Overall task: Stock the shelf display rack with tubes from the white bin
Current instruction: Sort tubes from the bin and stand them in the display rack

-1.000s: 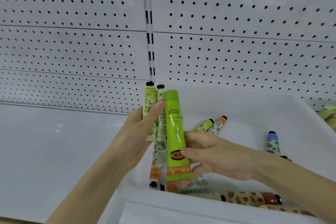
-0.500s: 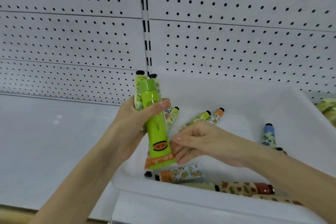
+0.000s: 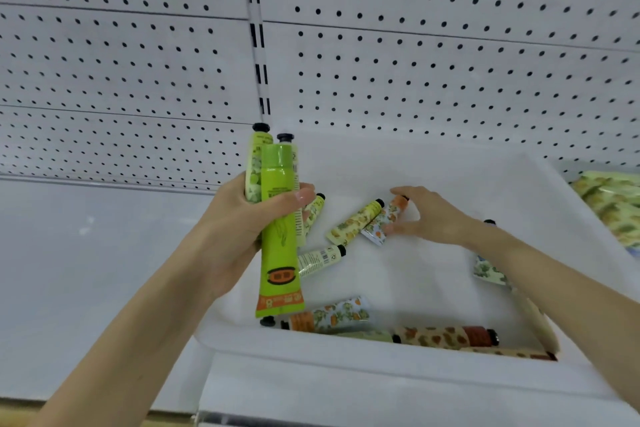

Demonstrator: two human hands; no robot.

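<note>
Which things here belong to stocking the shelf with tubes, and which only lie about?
For the job: white bin; loose tubes in it; green tube in left hand; right hand; shelf.
Lying about: patterned packets at right.

We log the pegboard (image 3: 415, 62): white, with even rows of black holes. We log the shelf (image 3: 86, 253): plain grey-white. We log the bin (image 3: 381, 374): plain white.

By the bin's clock face we list:
- 9 o'clock, green tube (image 3: 280, 218): bright lime, orange-and-black oval emblem, orange band at the foot.
- 10 o'clock, fruit tube (image 3: 255, 166): pale yellow, green fruit print, black cap.
- 12 o'clock, yellow tube (image 3: 353, 222): green-and-orange print, black cap.
- 1 o'clock, orange tube (image 3: 382, 222): white, orange print, orange cap.
- Centre, cream tube (image 3: 318, 260): black barcode, black cap.
- 7 o'clock, floral tube (image 3: 332, 317): orange band, green-and-orange flowers on white.
- 6 o'clock, spotted tube (image 3: 440, 336): tan, orange blotches, red-brown collar, black cap.

At the view's 3 o'clock we list packets (image 3: 609, 204): yellow, green print.
</note>
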